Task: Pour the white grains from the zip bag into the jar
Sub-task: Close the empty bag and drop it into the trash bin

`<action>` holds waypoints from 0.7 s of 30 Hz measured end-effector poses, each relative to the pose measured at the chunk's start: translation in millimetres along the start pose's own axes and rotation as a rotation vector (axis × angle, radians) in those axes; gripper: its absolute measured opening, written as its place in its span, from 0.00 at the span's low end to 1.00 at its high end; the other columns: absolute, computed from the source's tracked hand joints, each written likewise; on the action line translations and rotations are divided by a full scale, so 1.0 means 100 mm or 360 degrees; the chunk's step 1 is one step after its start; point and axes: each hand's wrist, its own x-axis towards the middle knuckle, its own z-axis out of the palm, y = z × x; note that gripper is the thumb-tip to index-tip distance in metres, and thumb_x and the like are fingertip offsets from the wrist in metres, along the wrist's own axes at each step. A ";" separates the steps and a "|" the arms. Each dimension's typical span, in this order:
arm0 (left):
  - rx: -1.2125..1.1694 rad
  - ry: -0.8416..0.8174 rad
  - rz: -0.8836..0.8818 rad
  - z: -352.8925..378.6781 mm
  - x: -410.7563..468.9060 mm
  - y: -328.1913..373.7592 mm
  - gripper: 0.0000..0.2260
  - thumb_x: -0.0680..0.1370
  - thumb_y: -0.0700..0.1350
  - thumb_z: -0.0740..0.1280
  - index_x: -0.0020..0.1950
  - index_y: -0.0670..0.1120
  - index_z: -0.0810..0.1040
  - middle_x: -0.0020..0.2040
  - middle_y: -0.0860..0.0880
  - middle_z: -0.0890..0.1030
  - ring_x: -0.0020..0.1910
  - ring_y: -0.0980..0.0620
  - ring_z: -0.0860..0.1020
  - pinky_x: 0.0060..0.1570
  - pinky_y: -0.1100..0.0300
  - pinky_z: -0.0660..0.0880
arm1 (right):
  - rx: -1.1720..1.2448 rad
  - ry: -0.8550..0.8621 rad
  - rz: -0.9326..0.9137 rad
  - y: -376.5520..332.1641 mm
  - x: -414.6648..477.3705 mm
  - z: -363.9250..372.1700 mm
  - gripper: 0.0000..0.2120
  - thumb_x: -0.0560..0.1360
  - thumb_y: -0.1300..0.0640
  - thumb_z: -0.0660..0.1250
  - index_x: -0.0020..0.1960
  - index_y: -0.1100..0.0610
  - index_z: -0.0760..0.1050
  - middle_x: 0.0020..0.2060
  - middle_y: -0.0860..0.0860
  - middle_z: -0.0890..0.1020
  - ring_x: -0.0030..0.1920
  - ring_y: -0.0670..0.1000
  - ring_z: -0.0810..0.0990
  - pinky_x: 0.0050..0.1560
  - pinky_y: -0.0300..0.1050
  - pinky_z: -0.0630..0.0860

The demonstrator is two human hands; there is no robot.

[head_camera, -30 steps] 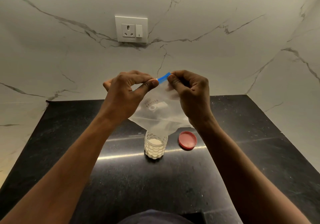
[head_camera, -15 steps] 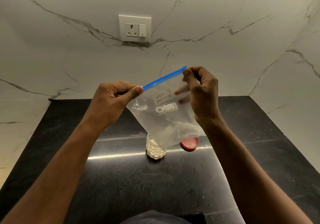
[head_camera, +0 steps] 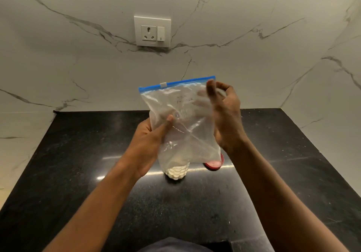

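Observation:
I hold the clear zip bag (head_camera: 181,115) upright above the counter, its blue zip strip on top and a white slider near the middle of the strip. My left hand (head_camera: 150,142) grips the bag's left side, thumb on the front. At the bag's right edge my right hand (head_camera: 224,115) is blurred, its fingers loosely curled and apart, pinching nothing that I can see. A little white residue shows in the bag's lower part. The textured glass jar (head_camera: 176,171) stands under the bag, holding white grains; its top is hidden by the bag.
A red lid (head_camera: 214,165) lies on the black stone counter (head_camera: 78,164) just right of the jar, partly hidden by the bag. Marble walls close the back and right sides, with a socket plate (head_camera: 152,31) on the back wall.
The bag has turned from hanging tilted by its zip strip to upright. My left hand slid from the zip's end to the bag's side, and my right hand left the zip corner.

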 end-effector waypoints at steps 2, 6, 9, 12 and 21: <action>-0.0148 0.0045 -0.0046 -0.05 0.02 0.03 0.12 0.82 0.45 0.69 0.64 0.45 0.82 0.58 0.42 0.88 0.57 0.44 0.87 0.48 0.54 0.85 | 0.0016 -0.0267 0.0221 0.11 -0.05 -0.10 0.30 0.73 0.50 0.78 0.70 0.55 0.70 0.57 0.57 0.87 0.56 0.57 0.87 0.56 0.56 0.85; -0.0047 0.0004 -0.0068 -0.19 -0.05 0.05 0.18 0.77 0.42 0.72 0.67 0.48 0.79 0.58 0.43 0.88 0.55 0.42 0.87 0.47 0.51 0.86 | -0.0223 -0.0664 0.0376 0.31 -0.22 -0.30 0.25 0.76 0.63 0.75 0.70 0.57 0.73 0.60 0.57 0.85 0.59 0.60 0.85 0.51 0.53 0.85; -0.0061 0.0034 -0.0176 -0.26 -0.12 0.02 0.20 0.73 0.40 0.72 0.65 0.48 0.79 0.57 0.43 0.87 0.53 0.42 0.88 0.44 0.49 0.86 | -0.0071 -0.0625 0.0412 0.37 -0.32 -0.36 0.18 0.78 0.67 0.70 0.67 0.60 0.76 0.59 0.59 0.86 0.59 0.60 0.86 0.54 0.50 0.85; -0.0181 -0.0026 -0.0260 -0.32 -0.17 0.04 0.13 0.74 0.41 0.74 0.58 0.46 0.85 0.55 0.41 0.88 0.48 0.43 0.89 0.40 0.53 0.86 | 0.0113 -0.0619 0.0481 0.38 -0.39 -0.38 0.14 0.78 0.66 0.69 0.62 0.58 0.81 0.57 0.61 0.86 0.54 0.61 0.86 0.51 0.53 0.85; -0.0665 -0.0344 -0.0291 -0.52 -0.20 -0.08 0.22 0.75 0.42 0.64 0.68 0.49 0.84 0.65 0.41 0.84 0.52 0.48 0.87 0.41 0.55 0.85 | 0.0833 -0.0066 0.1046 0.55 -0.49 -0.36 0.12 0.86 0.60 0.57 0.57 0.60 0.80 0.45 0.61 0.89 0.31 0.49 0.87 0.28 0.40 0.83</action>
